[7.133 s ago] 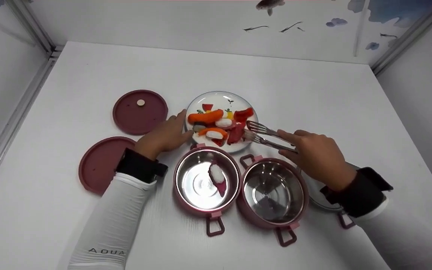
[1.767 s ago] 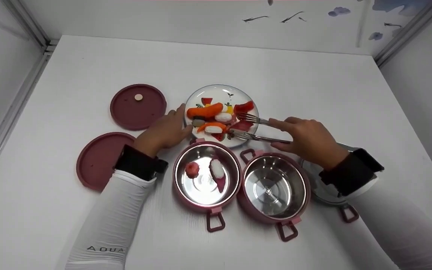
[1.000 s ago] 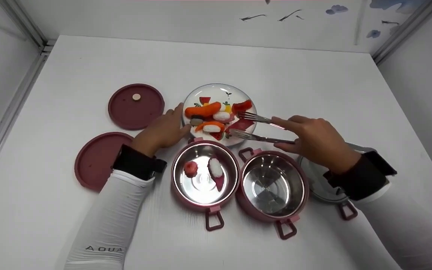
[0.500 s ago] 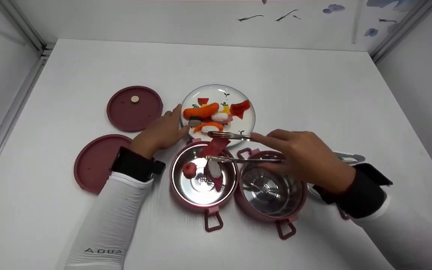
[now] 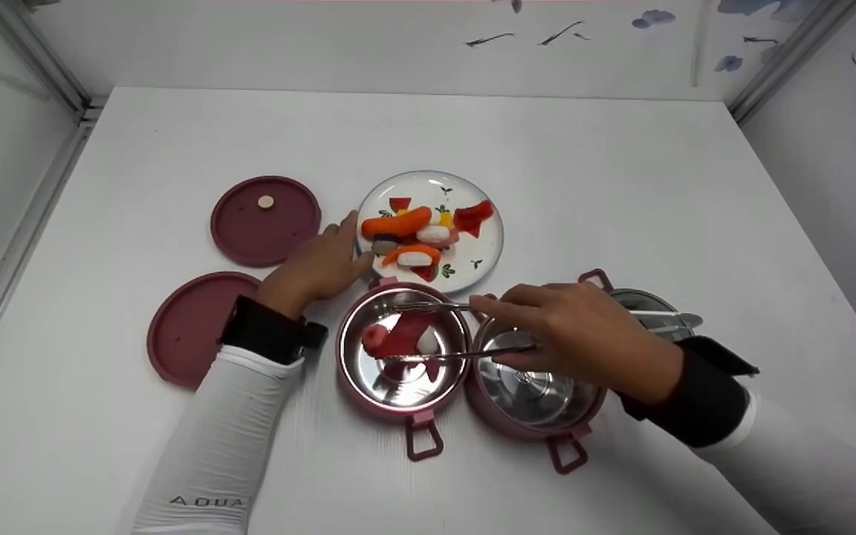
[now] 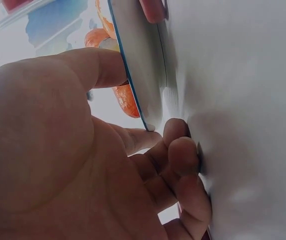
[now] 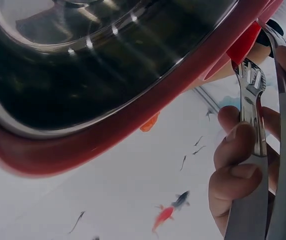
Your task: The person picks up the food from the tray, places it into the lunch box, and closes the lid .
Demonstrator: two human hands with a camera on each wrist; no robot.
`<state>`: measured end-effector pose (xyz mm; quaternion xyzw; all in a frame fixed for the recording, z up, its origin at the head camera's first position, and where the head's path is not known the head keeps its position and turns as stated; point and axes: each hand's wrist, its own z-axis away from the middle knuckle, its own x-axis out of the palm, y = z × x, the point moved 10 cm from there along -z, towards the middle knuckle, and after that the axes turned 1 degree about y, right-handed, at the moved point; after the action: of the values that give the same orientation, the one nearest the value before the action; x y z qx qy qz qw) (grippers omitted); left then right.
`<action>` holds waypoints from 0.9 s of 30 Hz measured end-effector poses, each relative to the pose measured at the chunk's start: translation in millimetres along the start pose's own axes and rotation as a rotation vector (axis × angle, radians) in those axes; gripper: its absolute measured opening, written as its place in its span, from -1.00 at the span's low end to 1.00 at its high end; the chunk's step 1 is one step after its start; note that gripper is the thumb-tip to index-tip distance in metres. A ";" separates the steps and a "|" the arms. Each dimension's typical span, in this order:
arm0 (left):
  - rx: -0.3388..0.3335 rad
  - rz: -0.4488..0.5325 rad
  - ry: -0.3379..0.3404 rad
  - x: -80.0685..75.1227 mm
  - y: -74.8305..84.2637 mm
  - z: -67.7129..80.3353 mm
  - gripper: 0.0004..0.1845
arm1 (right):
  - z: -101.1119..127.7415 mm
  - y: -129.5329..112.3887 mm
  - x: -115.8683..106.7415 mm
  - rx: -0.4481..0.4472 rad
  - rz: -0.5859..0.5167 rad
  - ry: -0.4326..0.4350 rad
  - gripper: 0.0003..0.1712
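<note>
- Nearest the camera, two steel bowls with dark red shells and loop handles stood side by side: the left bowl and the empty right bowl.
- The right hand reached leftward over the right bowl, its fingers curled round the tongs, whose two arms stood apart over the left bowl.
- The red slice hung at the tong tips, low inside the left bowl and just beside a small pink ball and a white piece lying there.
- A good release probably called for lowering the slice to the bowl floor, then easing the squeeze, so it would not catch on the rim or knock the other pieces.
- Farther off, the left hand lay with relaxed fingers on the tabletop, thumb against the rim of the plate; steadying the plate this way likely helped.
- On the plate remained an orange carrot and other toy pieces.
- Two dark red lids lay to the left, and a third bowl showed behind the right wrist.
</note>
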<state>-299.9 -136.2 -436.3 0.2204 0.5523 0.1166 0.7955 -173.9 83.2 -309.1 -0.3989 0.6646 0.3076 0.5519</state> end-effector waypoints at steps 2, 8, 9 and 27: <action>0.000 -0.001 -0.003 -0.1 0.0 0.1 -0.12 | -0.1 0.5 -0.7 0.005 0.001 0.001 -0.26; 0.006 0.012 0.005 -0.1 -0.5 -1.1 -0.12 | 0.6 4.5 -7.2 0.029 -0.012 0.014 -0.24; 0.006 0.015 0.006 -0.3 -0.4 -1.1 -0.12 | 0.7 5.8 -8.9 0.033 -0.018 0.021 -0.23; 0.002 0.028 -0.002 -1.9 0.5 1.8 -0.12 | 5.1 86.2 -23.5 0.236 0.080 0.087 -0.28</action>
<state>-298.9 -137.0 -434.0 0.2287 0.5485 0.1270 0.7941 -244.6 134.5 -289.8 -0.3173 0.7350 0.2315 0.5527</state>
